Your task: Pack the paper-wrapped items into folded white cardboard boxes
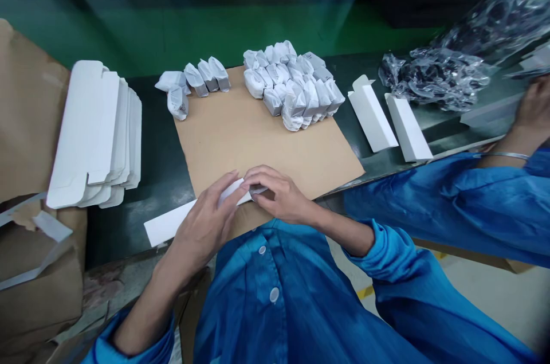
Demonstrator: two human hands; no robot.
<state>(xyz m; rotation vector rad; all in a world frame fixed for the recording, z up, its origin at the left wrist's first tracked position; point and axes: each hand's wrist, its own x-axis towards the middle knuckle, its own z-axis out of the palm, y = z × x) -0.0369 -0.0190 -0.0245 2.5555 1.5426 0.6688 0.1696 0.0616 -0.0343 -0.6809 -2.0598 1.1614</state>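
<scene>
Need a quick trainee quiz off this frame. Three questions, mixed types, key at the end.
1. True or false: the left hand and right hand are both on the same white box.
2. Which group of wrapped packs is larger? A) left B) right
3. Fill in: the stack of flat boxes lies to the ____ of the cardboard.

Key: 1 true; 2 B; 3 left

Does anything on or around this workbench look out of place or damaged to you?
Two wrapped pieces sit askew beside the neater row of three; the brown packaging at far left has loose pale strips.
</scene>
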